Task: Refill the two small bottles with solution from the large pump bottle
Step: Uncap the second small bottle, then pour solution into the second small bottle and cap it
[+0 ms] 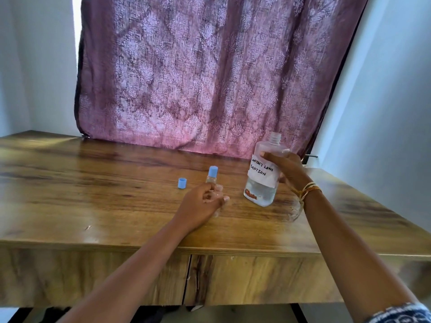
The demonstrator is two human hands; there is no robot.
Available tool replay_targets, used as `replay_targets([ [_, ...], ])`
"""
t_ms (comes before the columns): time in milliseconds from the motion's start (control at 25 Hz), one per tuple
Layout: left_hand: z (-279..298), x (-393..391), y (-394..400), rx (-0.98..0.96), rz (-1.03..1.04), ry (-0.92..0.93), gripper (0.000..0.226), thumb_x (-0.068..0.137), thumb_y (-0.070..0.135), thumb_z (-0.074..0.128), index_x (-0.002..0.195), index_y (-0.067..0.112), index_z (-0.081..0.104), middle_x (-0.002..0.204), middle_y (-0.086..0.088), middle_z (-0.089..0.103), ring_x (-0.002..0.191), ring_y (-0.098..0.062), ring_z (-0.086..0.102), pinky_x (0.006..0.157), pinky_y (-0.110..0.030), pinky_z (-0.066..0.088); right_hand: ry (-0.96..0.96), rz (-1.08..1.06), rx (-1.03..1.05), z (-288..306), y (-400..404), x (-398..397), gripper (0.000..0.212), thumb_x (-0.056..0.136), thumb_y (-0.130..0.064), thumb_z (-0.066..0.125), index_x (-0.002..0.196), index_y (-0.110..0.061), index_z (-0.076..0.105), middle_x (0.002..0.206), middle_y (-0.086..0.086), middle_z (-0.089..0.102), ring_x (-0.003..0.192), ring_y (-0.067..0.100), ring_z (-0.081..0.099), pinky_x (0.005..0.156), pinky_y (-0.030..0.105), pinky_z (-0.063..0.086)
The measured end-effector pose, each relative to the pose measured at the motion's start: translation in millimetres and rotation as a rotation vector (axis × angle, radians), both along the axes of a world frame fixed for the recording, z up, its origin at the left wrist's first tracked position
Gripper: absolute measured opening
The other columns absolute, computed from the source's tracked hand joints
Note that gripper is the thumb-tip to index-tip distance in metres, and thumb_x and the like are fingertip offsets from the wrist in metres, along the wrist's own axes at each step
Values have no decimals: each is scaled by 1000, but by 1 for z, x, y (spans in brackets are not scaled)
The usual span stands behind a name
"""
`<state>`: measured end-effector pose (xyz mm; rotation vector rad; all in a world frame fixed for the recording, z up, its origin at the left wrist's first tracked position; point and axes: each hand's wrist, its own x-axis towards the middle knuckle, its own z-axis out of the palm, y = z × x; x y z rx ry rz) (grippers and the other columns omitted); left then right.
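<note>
The large clear bottle (261, 183) stands on the table at the right. It carries a white label reading "CONTACT LENS SOLUTION", its neck is open with no pump on it, and liquid fills its lower part. My right hand (288, 169) grips its upper half from the right. A small clear bottle with a blue cap (212, 174) stands upright left of it, and my left hand (203, 203) holds its lower body. A loose blue cap (182, 183) lies further left. A clear, blurred object (294, 209), possibly the second small bottle, sits under my right wrist.
The wooden table (93, 194) has its front edge close to me, with drawer fronts below. A purple patterned curtain (210, 78) hangs directly behind the table. White walls close in at left and right. Bangles circle my right wrist.
</note>
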<state>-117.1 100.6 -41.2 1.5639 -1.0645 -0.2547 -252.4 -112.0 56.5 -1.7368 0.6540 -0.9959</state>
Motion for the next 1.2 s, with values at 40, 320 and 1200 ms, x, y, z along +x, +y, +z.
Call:
replay_targets([
  [40,0,0,0,2,2,-3,44,80,43,70,118,21,64,112,4,69,106,-10,64,92,-33,54,1,-3,-21,-1,3,1,39,74,-20,82,108,-7,69,99,13,74,89,29,72,75,42,61],
  [320,0,0,1,-26,-14,27,32,84,41,67,112,27,66,104,4,72,98,-11,67,91,-38,55,41,-143,-543,-9,47,6,51,58,-26,89,101,-28,61,89,-16,64,78,-4,60,69,7,46],
  [1200,0,-4,1,-146,-170,63,14,87,23,67,101,24,70,94,3,76,89,-7,72,75,-20,56,119,-217,-1223,-75,51,15,62,70,-37,81,123,-15,58,122,1,63,112,25,57,96,51,41],
])
